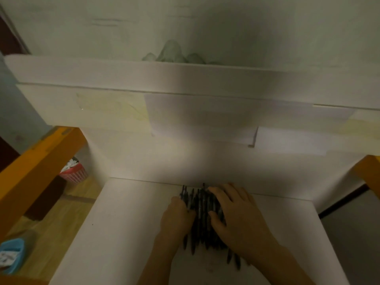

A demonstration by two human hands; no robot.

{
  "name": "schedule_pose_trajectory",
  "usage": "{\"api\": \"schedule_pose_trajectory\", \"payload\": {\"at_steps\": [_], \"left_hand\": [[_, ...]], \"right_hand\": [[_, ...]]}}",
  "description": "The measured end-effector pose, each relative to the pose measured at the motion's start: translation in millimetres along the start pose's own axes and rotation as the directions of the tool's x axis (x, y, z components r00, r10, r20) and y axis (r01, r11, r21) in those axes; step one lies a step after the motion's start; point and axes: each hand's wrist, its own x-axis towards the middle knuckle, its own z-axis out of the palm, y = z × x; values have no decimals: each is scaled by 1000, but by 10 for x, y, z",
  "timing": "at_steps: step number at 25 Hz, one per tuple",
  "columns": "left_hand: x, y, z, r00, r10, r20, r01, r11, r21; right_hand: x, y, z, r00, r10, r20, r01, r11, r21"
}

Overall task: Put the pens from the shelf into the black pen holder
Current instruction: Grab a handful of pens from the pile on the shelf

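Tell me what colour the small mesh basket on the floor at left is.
Red, a small plastic mesh basket holding white scraps; seen in the head view.

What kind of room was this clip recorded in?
Probably a home or dorm room: a white shelf against a wall, a red waste basket on a wooden floor, and orange furniture framing.

Home room: mountain-print wallpaper (172,52), wood floor (51,233), red wastebasket (75,174).

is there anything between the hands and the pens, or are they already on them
Nothing visible stands between them. Both hands are already on the bundle of dark pens lying on the white surface: the left hand presses against its left side and the right hand lies over its right side. The black pen holder is not in view.
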Motion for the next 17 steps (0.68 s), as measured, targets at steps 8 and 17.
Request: {"api": "schedule_pose_trajectory", "payload": {"at_steps": [8,17], "left_hand": [[-114,-106,-274,996,90,6,-87,975,-206],[-143,-176,-153,988,138,68,-111,945,-309]], "right_hand": [[-107,-108,-156,997,19,-74,-21,1000,-22],[-436,-160,-303,991,56,-125,-61,997,-37]]}}
